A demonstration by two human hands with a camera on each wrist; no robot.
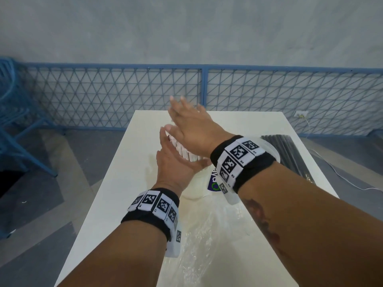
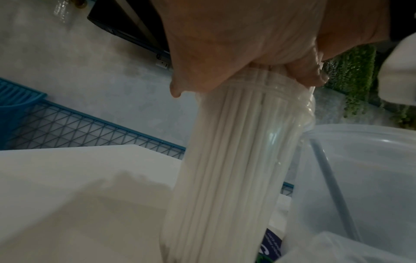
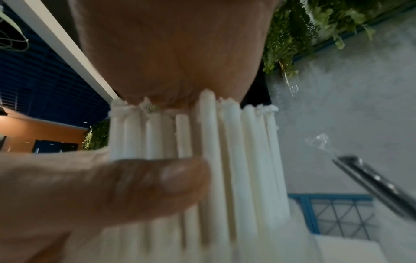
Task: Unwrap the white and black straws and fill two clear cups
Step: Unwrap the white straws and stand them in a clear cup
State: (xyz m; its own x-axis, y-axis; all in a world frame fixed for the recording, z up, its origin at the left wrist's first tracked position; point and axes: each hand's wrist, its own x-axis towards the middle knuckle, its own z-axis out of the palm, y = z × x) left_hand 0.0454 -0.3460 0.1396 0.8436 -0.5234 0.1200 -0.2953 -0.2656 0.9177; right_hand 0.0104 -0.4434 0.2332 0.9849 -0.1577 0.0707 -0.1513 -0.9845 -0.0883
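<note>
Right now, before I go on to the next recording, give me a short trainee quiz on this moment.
1. True or false: the black straws already stand in a cup.
2. The right hand is: A) flat on the tops of the white straws; B) curled into an empty fist; C) gripping a chair.
3. What lies crumpled on the table, nearest the person?

Key: 1 false, they lie flat on the table at the right. 2 A, with the fingers straight. 3 the clear plastic wrapper.
</note>
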